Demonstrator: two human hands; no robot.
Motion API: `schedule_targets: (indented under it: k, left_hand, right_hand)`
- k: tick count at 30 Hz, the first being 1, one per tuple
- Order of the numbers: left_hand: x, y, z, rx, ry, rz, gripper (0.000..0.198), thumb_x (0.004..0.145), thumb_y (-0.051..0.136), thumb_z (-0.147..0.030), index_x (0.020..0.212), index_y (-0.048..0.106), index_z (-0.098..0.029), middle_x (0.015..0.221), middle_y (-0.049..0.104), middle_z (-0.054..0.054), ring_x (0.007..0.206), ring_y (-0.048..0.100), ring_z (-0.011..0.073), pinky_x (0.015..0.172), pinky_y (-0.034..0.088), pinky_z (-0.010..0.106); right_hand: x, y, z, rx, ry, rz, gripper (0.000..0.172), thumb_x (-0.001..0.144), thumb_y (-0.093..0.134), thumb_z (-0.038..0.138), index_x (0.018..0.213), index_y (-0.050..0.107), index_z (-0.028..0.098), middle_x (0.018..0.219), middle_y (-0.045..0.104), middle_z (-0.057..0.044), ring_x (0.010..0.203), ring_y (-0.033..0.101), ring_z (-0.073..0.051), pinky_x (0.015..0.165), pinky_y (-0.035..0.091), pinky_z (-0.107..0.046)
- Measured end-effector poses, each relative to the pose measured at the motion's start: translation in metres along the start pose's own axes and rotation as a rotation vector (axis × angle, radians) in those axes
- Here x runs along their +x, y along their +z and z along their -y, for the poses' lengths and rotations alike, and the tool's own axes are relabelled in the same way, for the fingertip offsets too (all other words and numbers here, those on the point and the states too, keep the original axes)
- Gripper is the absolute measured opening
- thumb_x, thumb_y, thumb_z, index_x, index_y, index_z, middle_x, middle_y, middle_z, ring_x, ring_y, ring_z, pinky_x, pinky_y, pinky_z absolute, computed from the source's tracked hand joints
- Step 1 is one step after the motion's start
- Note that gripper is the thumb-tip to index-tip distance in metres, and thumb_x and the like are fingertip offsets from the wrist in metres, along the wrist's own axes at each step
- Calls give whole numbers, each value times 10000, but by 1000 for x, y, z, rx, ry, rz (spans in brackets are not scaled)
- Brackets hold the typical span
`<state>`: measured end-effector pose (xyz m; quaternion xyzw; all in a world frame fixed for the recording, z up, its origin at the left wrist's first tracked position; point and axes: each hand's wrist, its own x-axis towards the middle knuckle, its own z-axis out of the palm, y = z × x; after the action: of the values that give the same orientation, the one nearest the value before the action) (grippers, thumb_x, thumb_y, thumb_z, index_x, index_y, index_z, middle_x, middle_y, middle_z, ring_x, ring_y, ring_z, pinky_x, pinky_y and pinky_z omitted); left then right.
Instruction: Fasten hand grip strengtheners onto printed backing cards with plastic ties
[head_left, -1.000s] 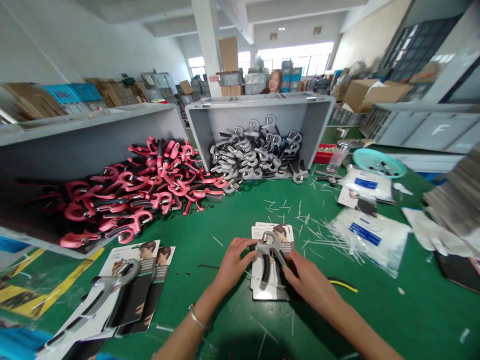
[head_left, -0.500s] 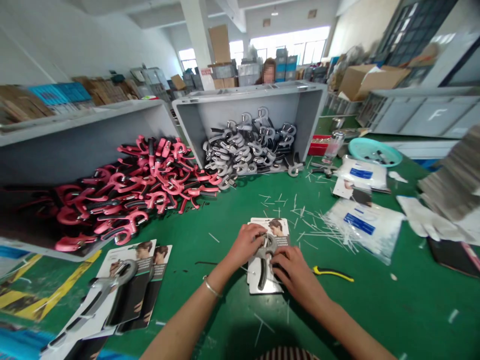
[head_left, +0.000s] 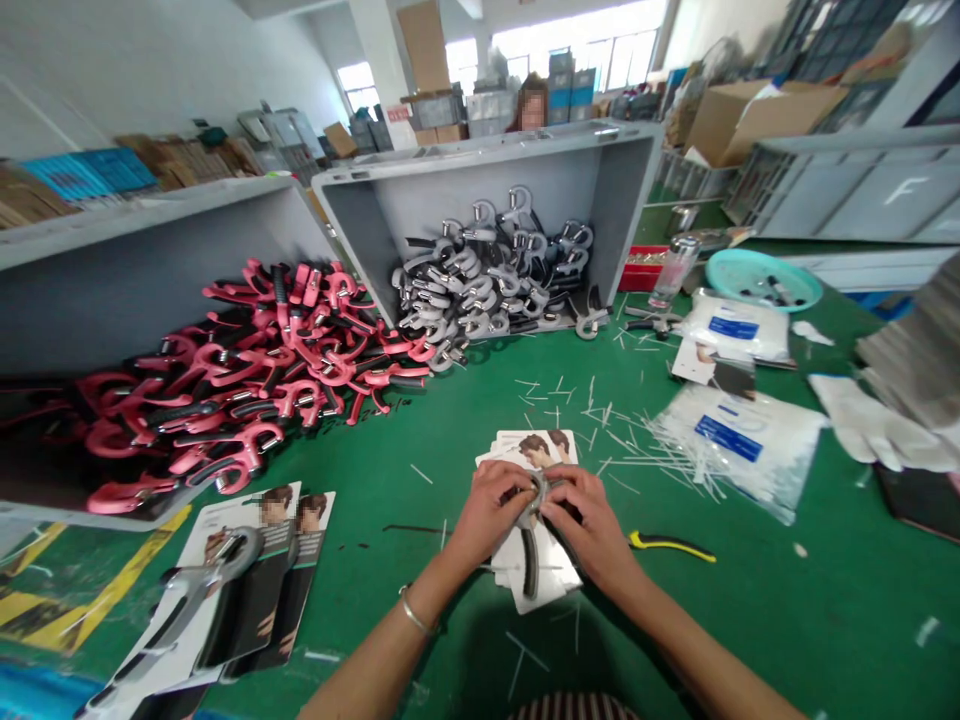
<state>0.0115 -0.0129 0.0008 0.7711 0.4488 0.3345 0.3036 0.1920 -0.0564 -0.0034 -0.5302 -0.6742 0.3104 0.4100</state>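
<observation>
My left hand (head_left: 489,508) and my right hand (head_left: 591,516) meet over a grey hand grip strengthener (head_left: 529,566), fingers closed around its rounded top end. One black-padded handle points down toward me; the other is mostly hidden by my right hand. Beneath it lies a small stack of printed cardboard cards (head_left: 553,582), the upper one slightly turned against those below. White plastic ties (head_left: 600,415) are strewn just beyond the cards. Right of my right hand rests a yellow-and-black handled tool (head_left: 671,545).
Pink grip strengtheners (head_left: 300,350) spill from a tipped grey crate on the left. A second crate (head_left: 491,165) holds grey ones. Cards with grips (head_left: 255,590) lie at front left. Bags of ties (head_left: 742,450), a turquoise dish (head_left: 795,270) and a white glove (head_left: 855,420) are on the right.
Both hands have closed in on the strengthener's top end. The strengthener and upper card have turned slightly and shifted a little toward me. The camera view has tilted down somewhat.
</observation>
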Motion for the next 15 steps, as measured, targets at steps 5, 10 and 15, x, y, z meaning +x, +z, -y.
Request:
schedule_targets:
  k: [5, 10, 15]
  left_hand:
    - [-2, 1, -2, -80, -44, -11, 87, 861, 660, -278, 822, 723, -232, 934, 725, 40, 978, 609, 218, 954, 396, 404]
    - [-5, 0, -2, -115, -49, -21, 67, 852, 671, -252, 830, 731, -234, 920, 729, 32, 963, 619, 209, 961, 399, 398]
    - [-8, 1, 0, -156, -58, -48, 52, 840, 688, -248, 832, 735, -227, 905, 729, 35, 950, 623, 206, 945, 417, 383]
  right_hand:
    - [-4, 1, -3, -72, 29, 72, 172, 928, 560, 318, 819, 661, 230, 1301, 516, -74, 1260, 411, -274, 1053, 327, -497]
    - [-5, 0, -1, -107, -15, 143, 173, 923, 561, 315, 817, 664, 224, 1350, 508, -71, 1276, 406, -275, 1041, 353, -486]
    - [-7, -1, -1, -111, -30, 156, 188, 925, 555, 324, 813, 659, 214, 1356, 507, -86, 1290, 406, -281, 1038, 347, -492]
